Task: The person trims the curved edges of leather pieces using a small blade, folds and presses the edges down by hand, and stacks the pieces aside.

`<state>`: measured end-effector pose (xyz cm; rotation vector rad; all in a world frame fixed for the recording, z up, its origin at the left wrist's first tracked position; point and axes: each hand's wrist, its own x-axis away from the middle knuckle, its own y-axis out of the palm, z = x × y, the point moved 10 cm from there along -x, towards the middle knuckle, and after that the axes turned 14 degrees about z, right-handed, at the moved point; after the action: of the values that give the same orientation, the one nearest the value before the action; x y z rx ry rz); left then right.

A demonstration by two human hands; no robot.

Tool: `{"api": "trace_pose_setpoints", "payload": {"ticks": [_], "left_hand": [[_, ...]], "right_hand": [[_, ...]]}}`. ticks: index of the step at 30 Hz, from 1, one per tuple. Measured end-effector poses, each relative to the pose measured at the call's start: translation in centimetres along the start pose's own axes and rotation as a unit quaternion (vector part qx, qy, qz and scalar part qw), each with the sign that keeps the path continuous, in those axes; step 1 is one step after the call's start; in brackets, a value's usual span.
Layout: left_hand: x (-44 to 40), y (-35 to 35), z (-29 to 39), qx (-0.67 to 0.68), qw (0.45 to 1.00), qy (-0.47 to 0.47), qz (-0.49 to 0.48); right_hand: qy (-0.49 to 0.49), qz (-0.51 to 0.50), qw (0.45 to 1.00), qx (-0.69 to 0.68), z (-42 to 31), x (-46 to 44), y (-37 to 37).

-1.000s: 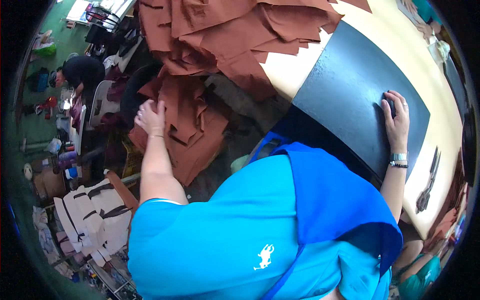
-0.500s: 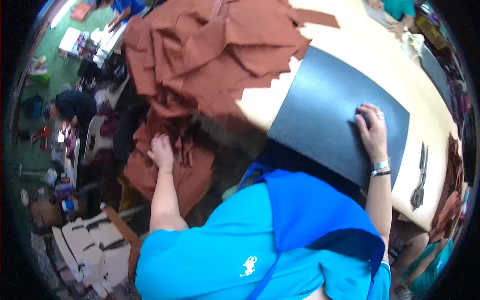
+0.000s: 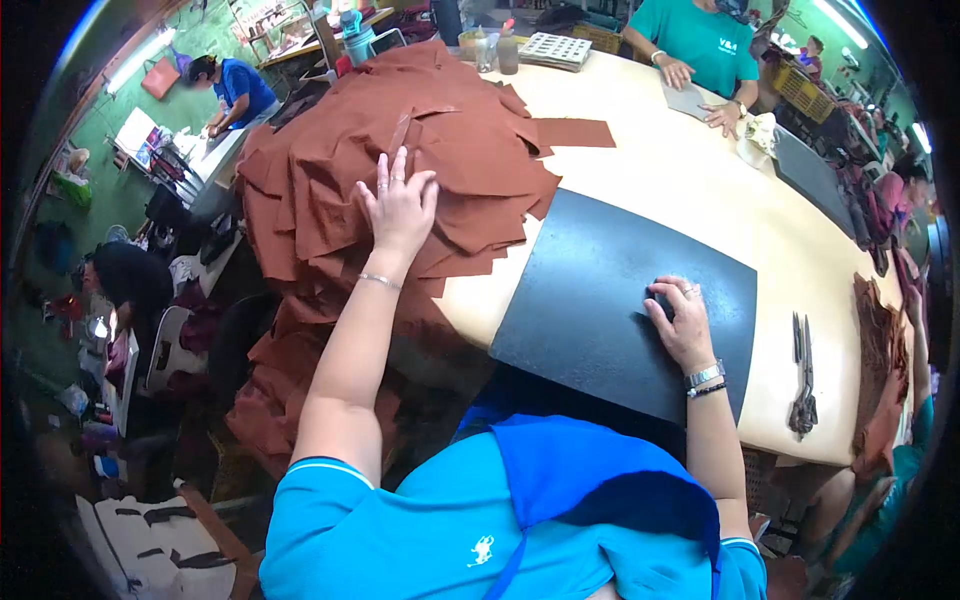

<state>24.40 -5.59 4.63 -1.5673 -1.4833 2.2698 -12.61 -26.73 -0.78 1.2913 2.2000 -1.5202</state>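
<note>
My left hand [image 3: 400, 208], fingers spread, is over the heap of reddish-brown sheets [image 3: 330, 170] at the left end of the table; no sheet shows in its grip. On the black mat [image 3: 600, 310] rests my right hand [image 3: 680, 320], its fingers curled around something dark and small that I cannot make out. Right of the mat, a pair of scissors [image 3: 803, 380] lies on the cream tabletop. A single brown strip [image 3: 575, 132] sticks out from the heap's right side.
More brown pieces [image 3: 270, 390] lie low at the left, below the table edge. Across the table, a person in a green shirt [image 3: 700, 45] has both hands near a grey sheet [image 3: 686, 100]. A card with dark squares [image 3: 555, 50] and a second dark mat [image 3: 815, 180] are farther off.
My left hand has gone from the lower pile of brown pieces up to the heap on the table. The view has tilted up, showing more of the far side. My right hand stays on the mat.
</note>
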Motion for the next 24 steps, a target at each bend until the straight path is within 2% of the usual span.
{"api": "trace_pose_setpoints", "payload": {"ticks": [2, 3, 4, 6, 7, 8, 9, 10, 11, 12, 13, 14, 15, 16, 17, 18, 20, 21, 24], "left_hand": [[-2.2, 0.3, -0.7, 0.178, 0.969, -0.155, 0.065], [-2.9, 0.1, -1.0, 0.325, 0.906, -0.243, 0.118], [-3.8, 0.4, -0.8, 0.342, 0.890, -0.266, 0.141], [-4.8, -2.5, 3.8, 0.568, 0.765, -0.217, 0.212], [-4.7, -3.1, 6.9, 0.656, 0.693, -0.225, 0.196], [-4.5, -4.5, 10.8, 0.707, 0.666, -0.170, 0.169], [-3.3, -5.4, 15.0, 0.763, 0.614, -0.165, 0.120], [-0.7, -3.6, 18.8, 0.829, 0.500, -0.248, 0.025], [1.5, -6.7, 22.9, 0.750, 0.658, -0.061, 0.021], [5.2, -6.1, 26.5, 0.643, 0.755, 0.014, -0.126], [9.4, -5.8, 30.0, 0.556, 0.794, 0.141, -0.202], [14.0, -5.3, 32.2, 0.563, 0.751, 0.195, -0.285], [17.0, -6.2, 33.1, 0.581, 0.690, 0.213, -0.375], [20.3, -6.6, 33.6, 0.576, 0.657, 0.262, -0.409], [21.4, -8.0, 33.0, 0.615, 0.634, 0.261, -0.390], [21.5, -9.4, 32.2, 0.652, 0.609, 0.257, -0.372], [21.7, -9.6, 30.7, 0.627, 0.571, 0.246, -0.469], [21.7, -9.6, 30.0, 0.609, 0.555, 0.239, -0.513], [20.3, -9.3, 27.8, 0.619, 0.561, 0.193, -0.515]], "right_hand": [[0.014, -0.003, 1.000, -0.004, 0.1, 0.0, -0.1], [0.005, -0.002, 1.000, 0.000, 0.2, 0.1, 0.0], [0.008, -0.003, 1.000, -0.005, 0.2, -0.1, 0.0], [0.018, -0.007, 1.000, -0.013, 0.2, 0.0, -0.1], [0.002, -0.004, 1.000, 0.003, 0.3, 0.0, -0.1], [0.030, 0.016, 0.999, -0.035, 0.8, -0.1, -0.6], [0.059, 0.038, 0.995, -0.073, 1.2, -0.3, -1.2], [0.089, 0.062, 0.988, -0.109, 2.0, -0.3, -1.8], [0.107, 0.099, 0.983, -0.107, 3.2, -0.3, -2.8], [0.113, 0.140, 0.977, -0.116, 4.9, -0.2, -3.6], [0.152, 0.182, 0.955, -0.177, 6.7, 0.1, -4.4], [0.187, 0.226, 0.926, -0.237, 8.3, 0.4, -5.4], [0.191, 0.237, 0.924, -0.233, 8.6, 0.3, -6.6], [0.195, 0.248, 0.921, -0.229, 8.7, 0.4, -8.0], [0.228, 0.218, 0.924, -0.216, 9.7, 0.8, -8.0], [0.195, 0.197, 0.948, -0.155, 9.2, 0.7, -8.8], [0.132, 0.143, 0.980, -0.033, 8.1, 0.1, -9.3], [0.122, 0.138, 0.983, -0.023, 8.4, -0.1, -9.2], [0.077, 0.124, 0.989, 0.029, 9.3, -1.6, -7.1]]}}
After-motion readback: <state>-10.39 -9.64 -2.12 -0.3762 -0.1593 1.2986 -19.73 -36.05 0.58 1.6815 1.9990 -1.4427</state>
